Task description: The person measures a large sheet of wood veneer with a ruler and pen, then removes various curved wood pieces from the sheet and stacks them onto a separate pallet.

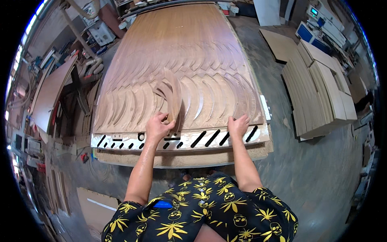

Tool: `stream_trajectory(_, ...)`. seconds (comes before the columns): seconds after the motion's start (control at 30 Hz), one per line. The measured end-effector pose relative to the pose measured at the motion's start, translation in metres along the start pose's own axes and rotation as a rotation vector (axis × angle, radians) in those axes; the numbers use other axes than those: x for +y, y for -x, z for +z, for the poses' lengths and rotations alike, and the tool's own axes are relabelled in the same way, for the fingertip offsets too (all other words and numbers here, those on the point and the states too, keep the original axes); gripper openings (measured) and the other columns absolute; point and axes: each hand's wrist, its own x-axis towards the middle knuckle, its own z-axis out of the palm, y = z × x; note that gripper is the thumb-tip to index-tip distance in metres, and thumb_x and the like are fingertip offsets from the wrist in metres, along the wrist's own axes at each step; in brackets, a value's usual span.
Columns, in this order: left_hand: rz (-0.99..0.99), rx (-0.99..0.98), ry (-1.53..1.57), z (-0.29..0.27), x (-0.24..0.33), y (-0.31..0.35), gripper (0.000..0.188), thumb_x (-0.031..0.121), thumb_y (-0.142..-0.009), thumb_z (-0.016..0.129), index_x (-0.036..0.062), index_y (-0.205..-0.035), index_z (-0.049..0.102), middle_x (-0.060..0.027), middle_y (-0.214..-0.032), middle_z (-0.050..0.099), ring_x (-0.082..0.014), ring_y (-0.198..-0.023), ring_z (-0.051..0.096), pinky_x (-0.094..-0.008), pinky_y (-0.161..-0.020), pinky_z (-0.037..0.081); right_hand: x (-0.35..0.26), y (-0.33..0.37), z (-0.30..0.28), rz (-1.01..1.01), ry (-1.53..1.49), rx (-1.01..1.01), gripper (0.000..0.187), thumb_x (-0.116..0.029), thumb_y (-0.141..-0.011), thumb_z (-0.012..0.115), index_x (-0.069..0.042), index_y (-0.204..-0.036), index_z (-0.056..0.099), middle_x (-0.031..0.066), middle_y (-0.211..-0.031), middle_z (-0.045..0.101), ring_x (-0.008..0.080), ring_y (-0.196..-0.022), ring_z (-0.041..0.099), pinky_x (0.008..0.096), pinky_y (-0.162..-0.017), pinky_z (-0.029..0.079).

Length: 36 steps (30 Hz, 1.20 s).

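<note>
Curved wooden strips [174, 94], several together, stand tilted up from the board in my left hand [158, 128]. Its thumb and fingers pinch their lower ends. My right hand [238, 126] rests at the near edge of the big wooden sheet [177, 26], fingers bent and closed beside the lower ends of cut curves. Whether it grips a strip there is hidden. Across the near half of the sheet lie rows of crescent-shaped cut pieces [193, 101] among sawdust, with curved gaps between some of them.
A pale slotted strip [197, 140] runs along the near edge of the machine bed. To the right stands a stack of cut panels [314, 88], with a flat board [278, 45] behind it. On the left a tilted panel [52, 94] leans on a dark frame. A machine with a screen [322, 24] stands far right.
</note>
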Motion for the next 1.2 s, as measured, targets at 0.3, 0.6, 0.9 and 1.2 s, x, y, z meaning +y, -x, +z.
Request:
stream_trajectory(0.3,-0.038,0.009,-0.092,0.005,-0.062,0.016,0.047,0.043,-0.070,0.079,0.0078,-0.102,0.079,-0.0099,-0.095,0.071,-0.0317,-0.092,0.069,-0.0443,-0.079,0.055,0.035,-0.078,0.034,0.605,-1.255,-0.455,0.016,-0.028,-0.095,0.064,-0.012,-0.096,0.059,0.0071,-0.081,0.059,0.0160,-0.056,0.049,0.0286,-0.045,0.037)
stream_trajectory(0.6,0.053,0.019,-0.146,0.022,-0.046,0.004,0.045,0.042,-0.068,0.079,0.0091,-0.098,0.080,-0.0107,-0.086,0.069,-0.0324,-0.084,0.069,-0.0446,-0.075,0.055,0.020,-0.052,-0.004,0.449,-1.177,-0.718,0.022,-0.019,-0.096,0.070,-0.007,-0.112,0.061,0.0039,-0.084,0.064,0.0167,-0.068,0.058,0.0313,-0.060,0.048)
stream_trajectory(0.9,0.026,0.023,-0.139,0.026,-0.050,0.015,0.049,0.043,-0.071,0.078,0.0076,-0.105,0.078,-0.0129,-0.090,0.068,-0.0322,-0.090,0.068,-0.0445,-0.080,0.055,-0.092,0.066,-0.001,0.166,-1.033,-0.996,0.047,-0.012,-0.093,0.073,0.001,-0.133,0.053,0.0044,-0.090,0.070,0.0112,-0.070,0.060,0.0262,-0.064,0.048)
stream_trajectory(1.2,-0.158,-0.036,0.212,0.033,-0.070,0.015,0.053,0.048,-0.091,0.068,0.0045,-0.121,0.071,-0.0211,-0.111,0.068,-0.0377,-0.108,0.066,-0.0460,-0.093,0.052,-0.136,0.109,0.041,0.035,-0.948,-1.079,0.048,-0.009,-0.092,0.075,0.003,-0.133,0.054,0.0124,-0.097,0.076,0.0154,-0.081,0.068,0.0290,-0.071,0.052)
